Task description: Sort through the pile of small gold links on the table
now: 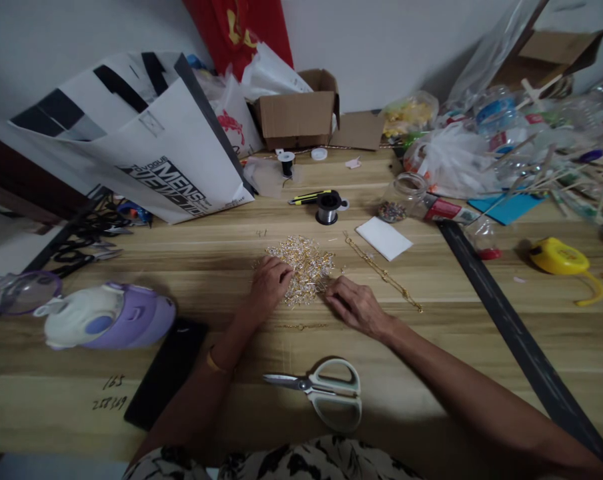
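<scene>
Bead pile (306, 267), clear and gold, lies on the wooden table (431, 387) between the two hands. Well to the pile's left lies a purple and white bottle (131, 317), with a black flat slab (166, 373) nearer the pile, on its near left side. A white paper bag (181, 153) stands beyond the pile, to its left. The left hand (271, 283) touches the pile's left edge, fingers curled narrow; I cannot tell whether they hold a bead. A short gold chain (304, 327) lies just on the near side of the pile, the pale-handled scissors (306, 384) farther down, and a wire spool (326, 209) beyond it. The right hand (351, 303) is at the pile's right edge, fingertips close together, their grip too small to tell. Right of the pile come a long gold chain (383, 272), a white card (384, 238) and, well apart, a yellow tape measure (559, 257).
</scene>
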### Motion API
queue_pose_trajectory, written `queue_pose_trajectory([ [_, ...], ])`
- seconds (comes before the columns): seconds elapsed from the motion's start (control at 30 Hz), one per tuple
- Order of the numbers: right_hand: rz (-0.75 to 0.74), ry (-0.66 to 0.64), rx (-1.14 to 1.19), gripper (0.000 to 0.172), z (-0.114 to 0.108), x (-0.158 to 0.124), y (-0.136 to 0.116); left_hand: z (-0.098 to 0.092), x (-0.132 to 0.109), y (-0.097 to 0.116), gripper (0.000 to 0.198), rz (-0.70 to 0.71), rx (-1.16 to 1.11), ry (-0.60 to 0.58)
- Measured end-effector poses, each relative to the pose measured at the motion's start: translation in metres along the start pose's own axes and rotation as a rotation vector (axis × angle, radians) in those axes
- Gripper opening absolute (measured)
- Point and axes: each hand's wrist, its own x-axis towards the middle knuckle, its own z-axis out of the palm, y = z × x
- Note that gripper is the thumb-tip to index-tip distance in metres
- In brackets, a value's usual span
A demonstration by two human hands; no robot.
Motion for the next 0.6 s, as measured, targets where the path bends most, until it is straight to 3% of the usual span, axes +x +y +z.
queue_pose_trajectory([
  [0.6, 0.011, -0.018, 0.014, 0.010, -0.0007, -0.0004, 0.0006, 0.0047, -0.0001, -0.0031, 0.010, 0.045, -0.061, -0.043],
])
